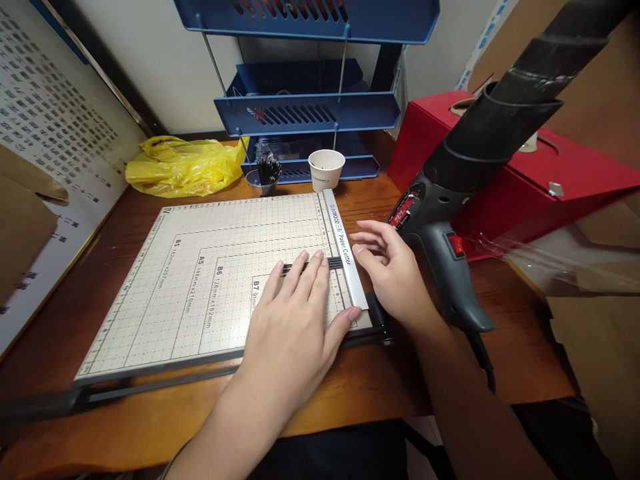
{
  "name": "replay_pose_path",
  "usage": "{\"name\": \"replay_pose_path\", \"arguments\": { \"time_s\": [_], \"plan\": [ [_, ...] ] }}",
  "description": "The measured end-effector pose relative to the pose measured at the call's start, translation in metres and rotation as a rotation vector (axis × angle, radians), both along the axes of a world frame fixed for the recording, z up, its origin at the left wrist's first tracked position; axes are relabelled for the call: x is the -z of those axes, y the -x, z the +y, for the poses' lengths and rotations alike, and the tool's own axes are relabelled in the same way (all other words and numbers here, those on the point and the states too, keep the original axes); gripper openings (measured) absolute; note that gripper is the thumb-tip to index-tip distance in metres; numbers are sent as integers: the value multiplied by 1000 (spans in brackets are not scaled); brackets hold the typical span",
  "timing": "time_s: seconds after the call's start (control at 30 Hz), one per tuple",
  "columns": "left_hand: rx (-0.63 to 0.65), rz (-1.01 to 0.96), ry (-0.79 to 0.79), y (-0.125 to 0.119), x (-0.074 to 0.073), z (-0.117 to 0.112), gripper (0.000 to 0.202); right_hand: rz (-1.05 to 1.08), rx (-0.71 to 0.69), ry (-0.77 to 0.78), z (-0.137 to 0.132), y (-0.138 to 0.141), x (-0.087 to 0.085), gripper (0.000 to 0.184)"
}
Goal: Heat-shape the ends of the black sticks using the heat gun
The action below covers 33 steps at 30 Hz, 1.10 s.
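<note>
A paper cutter (pixel 200 293) with a cream gridded board lies on the wooden table. Several thin black strands (pixel 334 263) run side by side across it, reaching the silver guard bar (pixel 345 250). My left hand (pixel 295 313) lies flat over the strands with its fingers stretched out. Its thumb touches the lower end of the bar. Just right of the bar, my right hand (pixel 393 273) is loosely curved, thumb and fingers apart, with nothing visible in it. My left fingers hide part of the strands.
The cutter's black handle (pixel 40 405) extends at the front left. A heat gun (pixel 450 200) stands at the right before a red box (pixel 550 160). Behind the board are a clear cup of short black pieces (pixel 269 171), a white paper cup (pixel 326 175), a yellow bag (pixel 185 167) and blue trays (pixel 310 113).
</note>
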<state>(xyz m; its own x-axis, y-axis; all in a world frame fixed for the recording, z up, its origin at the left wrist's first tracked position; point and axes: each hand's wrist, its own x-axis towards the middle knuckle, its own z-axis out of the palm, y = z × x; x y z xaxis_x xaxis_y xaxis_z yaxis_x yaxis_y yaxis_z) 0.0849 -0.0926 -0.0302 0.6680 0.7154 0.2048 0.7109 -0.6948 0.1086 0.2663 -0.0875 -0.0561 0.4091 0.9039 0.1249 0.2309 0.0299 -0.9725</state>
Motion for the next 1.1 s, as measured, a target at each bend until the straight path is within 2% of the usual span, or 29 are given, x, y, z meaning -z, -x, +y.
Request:
{"name": "replay_pose_path", "arguments": {
  "time_s": [0.47, 0.6, 0.73, 0.87, 0.97, 1.1],
  "plan": [
    [-7, -33, 31, -4, 3, 0, 67, -12, -10, -5, -2, 0, 1, 40],
    [-3, -68, 27, 1, 1, 1, 67, -119, -38, -41, -4, 0, 0, 32],
    [-79, -129, 4, 22, -8, 17, 52, -367, -128, -122, -6, -1, -7, 19],
    [-180, -235, 112, 42, -15, 38, 32, -536, -231, -86, -3, 0, -14, 18],
    [-194, -264, 222, 45, -15, 45, 25, -602, -284, -17, 0, 1, -16, 20],
    [-198, -303, 263, 39, -12, 46, 18, -602, -300, -10, 2, 0, -15, 26]
  ]
}}
